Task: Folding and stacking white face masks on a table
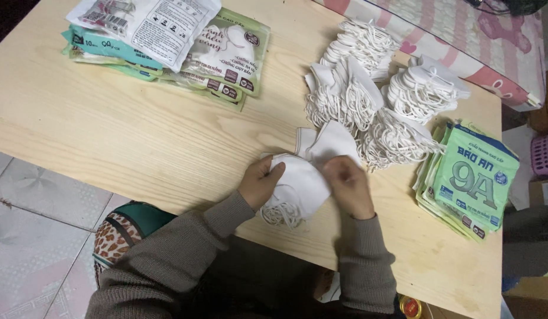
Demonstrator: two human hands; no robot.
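A small stack of white face masks (300,184) lies near the front edge of the light wooden table (126,136), its ear loops hanging toward me. My left hand (260,180) grips the stack's left side and my right hand (347,184) pinches its right side. Another white mask (328,142) lies flat just behind the stack, touching it.
Heaps of white masks with tangled ear loops (368,88) fill the back middle. Green printed packets (472,177) are stacked at the right edge, and a pile of green and white packets (167,41) sits at the back left. A pink patterned bed (463,35) lies behind the table.
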